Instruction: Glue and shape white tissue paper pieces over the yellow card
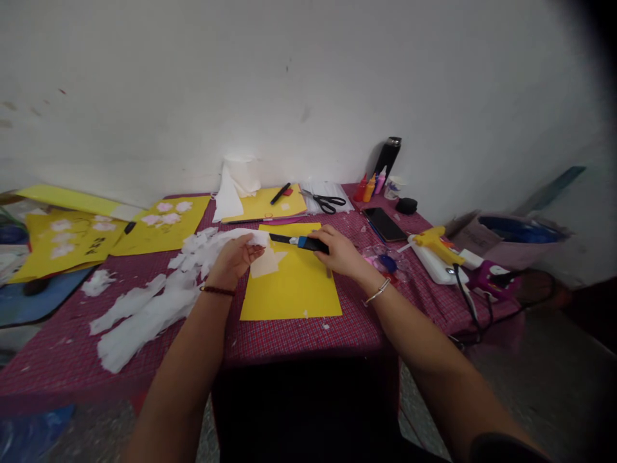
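My left hand point(234, 259) is closed on a piece of white tissue paper point(250, 236) at the left edge of a yellow sheet point(294, 289) lying on the table. My right hand point(340, 252) grips a black and blue utility knife point(299, 241), its blade end pointing left toward the tissue. A pale cut-out piece point(267, 263) lies on the yellow sheet between my hands.
Torn white tissue point(139, 315) is strewn over the red checked tablecloth point(289, 337) at left. Yellow sheets with pink flowers point(164, 222), scissors point(324, 201), a phone point(384, 223), paint bottles point(370, 186), a dark flask point(388, 157) and a yellow glue gun point(434, 241) surround them.
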Available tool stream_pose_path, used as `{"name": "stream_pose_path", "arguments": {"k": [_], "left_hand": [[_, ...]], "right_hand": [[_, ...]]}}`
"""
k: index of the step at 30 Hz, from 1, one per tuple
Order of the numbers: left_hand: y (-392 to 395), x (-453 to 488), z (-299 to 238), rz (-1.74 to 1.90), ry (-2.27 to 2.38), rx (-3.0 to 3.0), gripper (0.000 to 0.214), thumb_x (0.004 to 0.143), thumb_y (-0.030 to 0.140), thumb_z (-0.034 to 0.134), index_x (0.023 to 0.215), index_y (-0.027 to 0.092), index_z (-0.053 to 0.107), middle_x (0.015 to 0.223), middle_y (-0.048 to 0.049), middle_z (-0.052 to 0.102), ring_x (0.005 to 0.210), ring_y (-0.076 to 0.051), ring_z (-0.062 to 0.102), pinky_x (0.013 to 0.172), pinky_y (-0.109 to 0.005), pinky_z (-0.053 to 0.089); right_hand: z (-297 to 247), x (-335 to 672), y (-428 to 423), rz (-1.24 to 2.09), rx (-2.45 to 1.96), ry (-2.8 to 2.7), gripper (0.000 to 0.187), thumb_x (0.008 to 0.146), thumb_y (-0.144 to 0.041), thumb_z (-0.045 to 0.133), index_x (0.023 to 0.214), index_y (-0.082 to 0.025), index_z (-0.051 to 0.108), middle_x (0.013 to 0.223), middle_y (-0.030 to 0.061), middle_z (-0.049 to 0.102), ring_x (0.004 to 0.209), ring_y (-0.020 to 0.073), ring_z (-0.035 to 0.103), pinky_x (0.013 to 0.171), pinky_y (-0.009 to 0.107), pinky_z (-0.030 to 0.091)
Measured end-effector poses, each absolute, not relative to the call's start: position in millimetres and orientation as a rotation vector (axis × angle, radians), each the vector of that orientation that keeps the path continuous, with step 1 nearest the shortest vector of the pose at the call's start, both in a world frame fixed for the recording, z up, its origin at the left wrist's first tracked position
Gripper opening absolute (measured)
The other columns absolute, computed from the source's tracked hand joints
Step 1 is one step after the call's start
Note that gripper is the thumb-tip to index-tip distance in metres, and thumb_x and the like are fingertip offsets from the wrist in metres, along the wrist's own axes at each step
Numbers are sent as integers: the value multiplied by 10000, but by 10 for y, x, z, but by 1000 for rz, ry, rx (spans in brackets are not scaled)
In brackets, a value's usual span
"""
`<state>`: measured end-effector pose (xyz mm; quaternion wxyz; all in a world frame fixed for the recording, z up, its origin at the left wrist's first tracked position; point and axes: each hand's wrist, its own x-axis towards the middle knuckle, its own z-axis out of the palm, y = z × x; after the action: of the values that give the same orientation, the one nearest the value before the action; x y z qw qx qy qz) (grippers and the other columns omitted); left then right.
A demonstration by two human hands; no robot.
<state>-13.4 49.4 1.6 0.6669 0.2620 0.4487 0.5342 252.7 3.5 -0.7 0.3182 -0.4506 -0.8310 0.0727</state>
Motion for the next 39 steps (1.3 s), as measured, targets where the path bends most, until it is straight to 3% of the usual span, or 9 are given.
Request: {"name": "stream_pose_path", "arguments": {"k": [12,28,39], "left_hand": [[487,-134,36,1199,1013,592,154,859,100,511,732,127,593,548,-79,656,519,-155,641,592,-263,548],[476,-141,57,1221,1004,574,99,801,84,590,734,157,580,556,-53,655,517,-154,636,600,-275,556],[444,-91,38,1238,1038,692,92,769,84,614,696,131,584,554,-72,659,526,-172,658,566,-274,538]], "right_hand": [[4,2498,6,192,-1195,-2252,417,790,-97,584,1195,-191,623,1086,99,589,1041,243,568,920,393,475],[-27,2512,26,211,-1189,-2236,446,788,-93,579,1214,-219,616,1079,84,583,1029,237,573,911,394,477],[-20,2503,30,167,-1215,-2263,407,797,-114,560,1195,-180,615,1067,92,579,1010,231,561,900,358,458]]}}
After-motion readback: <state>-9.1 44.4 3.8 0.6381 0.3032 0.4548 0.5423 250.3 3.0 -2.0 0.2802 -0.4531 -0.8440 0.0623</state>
